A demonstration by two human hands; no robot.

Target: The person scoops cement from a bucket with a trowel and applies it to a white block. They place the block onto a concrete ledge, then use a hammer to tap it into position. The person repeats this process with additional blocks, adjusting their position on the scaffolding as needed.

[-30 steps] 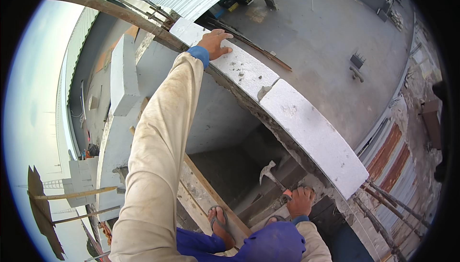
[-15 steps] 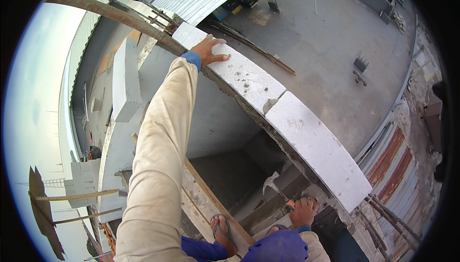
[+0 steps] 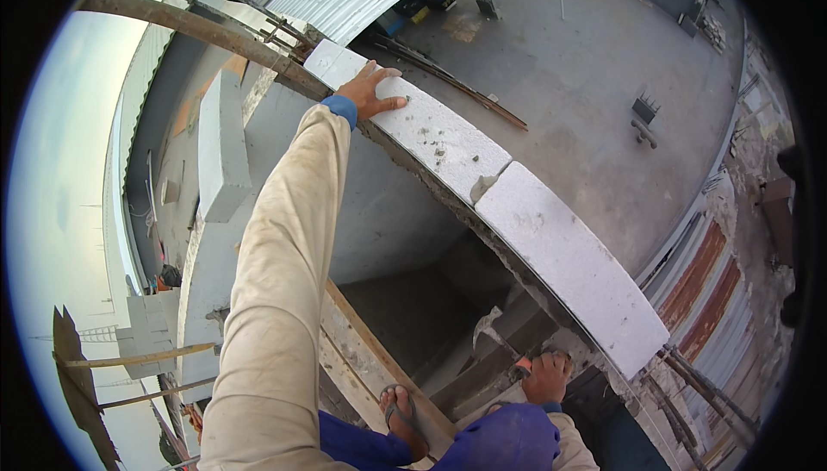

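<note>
beyond the wall and well below it lay the grey concrete floor (image 3: 568,118), the broadest thing in sight; anything knocked outward could have dropped there. on my side the shadowed opening (image 3: 405,307) gaped between the wall and the plank (image 3: 366,350) beside my feet, a second place to lose a tool or my footing.

along the wall top ran two white lightweight concrete blocks, end to end: the near block (image 3: 568,264) down to my right, the far block (image 3: 448,135) up ahead. whether either was bonded i could not tell; if one was loose, a sideways push from my reaching arm could have tipped it off the narrow edge.

my left hand (image 3: 370,94) rested on the top of the far block, fingers and thumb spread wide, gripping nothing. leaning out that far, i risked overbalancing if the palm slid. my right hand (image 3: 547,378), low beside my knee, was curled around the orange grip of the claw hammer (image 3: 488,325). its head stuck out over the opening, so a slack grip could have let it fall.

a grey mortar lump (image 3: 482,187) sat at the joint between the blocks, and small crumbs (image 3: 439,153) dotted the far one; grit like that could have made my hand skid.
</note>
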